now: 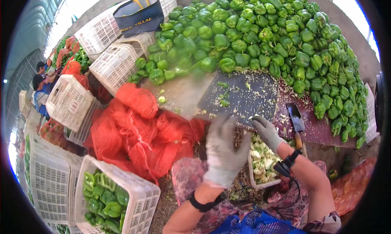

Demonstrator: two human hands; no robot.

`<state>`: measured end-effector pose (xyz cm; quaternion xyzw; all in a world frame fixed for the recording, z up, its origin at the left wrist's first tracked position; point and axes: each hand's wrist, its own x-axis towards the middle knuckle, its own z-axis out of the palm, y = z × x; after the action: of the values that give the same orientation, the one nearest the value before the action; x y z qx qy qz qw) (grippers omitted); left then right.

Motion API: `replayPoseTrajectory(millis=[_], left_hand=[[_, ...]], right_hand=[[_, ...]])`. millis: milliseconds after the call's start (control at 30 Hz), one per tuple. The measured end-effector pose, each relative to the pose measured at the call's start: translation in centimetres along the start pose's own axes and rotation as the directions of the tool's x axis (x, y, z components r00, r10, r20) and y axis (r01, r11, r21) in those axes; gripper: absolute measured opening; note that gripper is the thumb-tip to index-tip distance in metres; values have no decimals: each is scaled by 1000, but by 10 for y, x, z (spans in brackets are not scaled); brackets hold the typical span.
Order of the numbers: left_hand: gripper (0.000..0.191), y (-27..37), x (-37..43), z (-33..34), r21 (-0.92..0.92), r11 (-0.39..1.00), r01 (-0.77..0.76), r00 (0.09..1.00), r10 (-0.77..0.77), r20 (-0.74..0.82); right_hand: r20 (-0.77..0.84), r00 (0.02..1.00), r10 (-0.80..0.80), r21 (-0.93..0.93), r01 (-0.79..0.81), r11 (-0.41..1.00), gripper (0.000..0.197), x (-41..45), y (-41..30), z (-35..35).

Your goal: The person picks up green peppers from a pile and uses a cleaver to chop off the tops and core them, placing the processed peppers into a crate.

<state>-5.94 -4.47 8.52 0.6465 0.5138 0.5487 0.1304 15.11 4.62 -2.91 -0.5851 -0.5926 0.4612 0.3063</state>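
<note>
My left hand (226, 151), in a pale glove and blurred, is raised above my lap with fingers spread and nothing in it. My right hand (268, 132), also gloved, reaches over the near edge of a black board (241, 93); its fingers stretch leftward and no object shows in them. Green pepper scraps (224, 99) and pale seeds lie on the board. Under my right wrist is a white basket (266, 185) filled with pepper cores (264, 159). A cleaver (295, 119) with a wooden handle rests on the dark red board (308, 124) to the right.
A large heap of green bell peppers (250, 35) rises behind the boards. Red mesh sacks (137, 133) lie at left, beside a white plastic crate (143, 191) holding peppers (107, 200). Stacked crates (113, 65) carry a dark bag (140, 17). Two people (41, 87) are far left.
</note>
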Motion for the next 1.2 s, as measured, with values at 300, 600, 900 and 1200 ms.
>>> replayPoseTrajectory(millis=[300,600,900,1200], left_hand=[[32,-80,24,39,-202,885,419,905,-387,178],[32,-114,56,40,-399,628,668,745,-572,344],[29,-127,74,34,-383,578,720,693,-615,376],[32,-118,88,31,-371,517,772,633,-570,524]], right_hand=[[86,968,-237,-465,250,849,57,199,-47,77],[113,925,-362,-594,355,722,73,320,-97,164],[226,937,-266,-675,348,651,68,327,-115,162],[234,951,-203,-860,299,413,58,286,-100,34]])
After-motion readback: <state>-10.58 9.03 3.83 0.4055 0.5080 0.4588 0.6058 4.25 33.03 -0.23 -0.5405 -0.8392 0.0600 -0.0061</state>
